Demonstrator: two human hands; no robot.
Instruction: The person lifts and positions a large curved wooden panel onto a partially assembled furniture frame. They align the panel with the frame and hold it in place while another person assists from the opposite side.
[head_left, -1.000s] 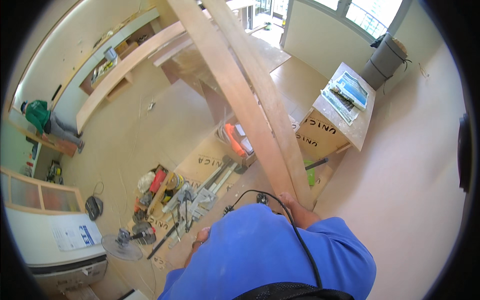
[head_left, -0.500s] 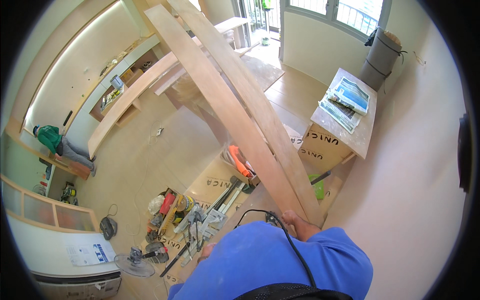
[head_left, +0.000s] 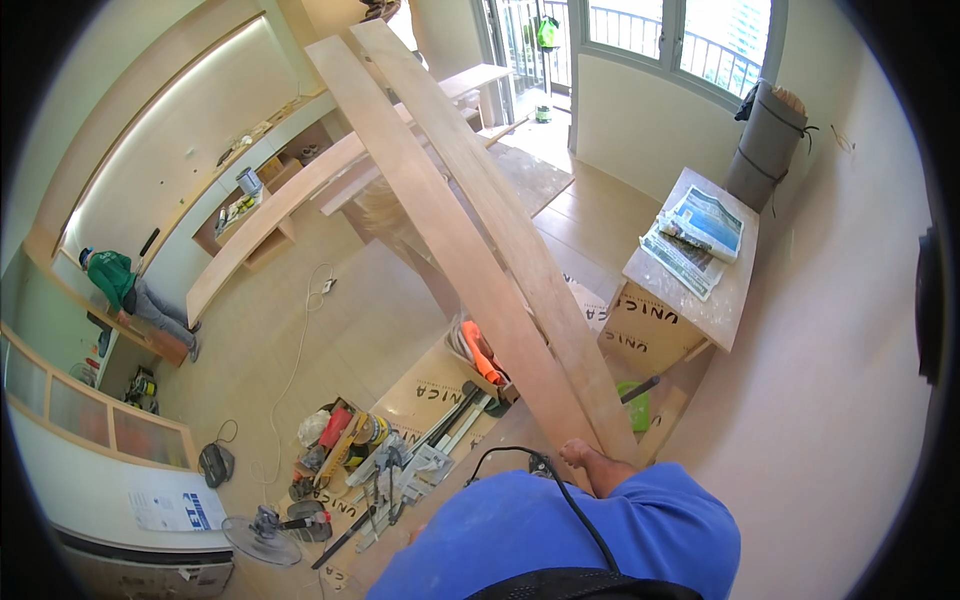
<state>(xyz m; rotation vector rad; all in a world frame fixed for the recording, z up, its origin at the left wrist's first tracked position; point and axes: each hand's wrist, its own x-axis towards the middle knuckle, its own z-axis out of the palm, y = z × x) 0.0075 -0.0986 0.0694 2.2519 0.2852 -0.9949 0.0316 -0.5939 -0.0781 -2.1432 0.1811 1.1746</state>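
My right hand [head_left: 580,456] is at the near end of two long wooden planks, over the pinkish plank [head_left: 470,265]. Its fingers are curled closed; what they grip, if anything, is hidden. The paler plank [head_left: 520,240] runs alongside with a narrow gap, and both reach far across the room. A dark tool [head_left: 541,467], partly covered by my blue shirt, sits just left of that hand. A black cable [head_left: 570,490] loops over my shirt. My left hand is hidden behind my body and sleeve.
Left of me lie metal strips [head_left: 425,465] and a box of tools [head_left: 345,440]. A fan [head_left: 262,535] stands nearby. A small table [head_left: 690,270] with newspapers is at right. A curved wooden panel [head_left: 270,220] extends left; a person in green [head_left: 115,280] bends at far left.
My view has tilted up a little, so the planks and room sit lower in the picture. My right hand stays by the plank ends. The bit of left hand seen earlier is now hidden.
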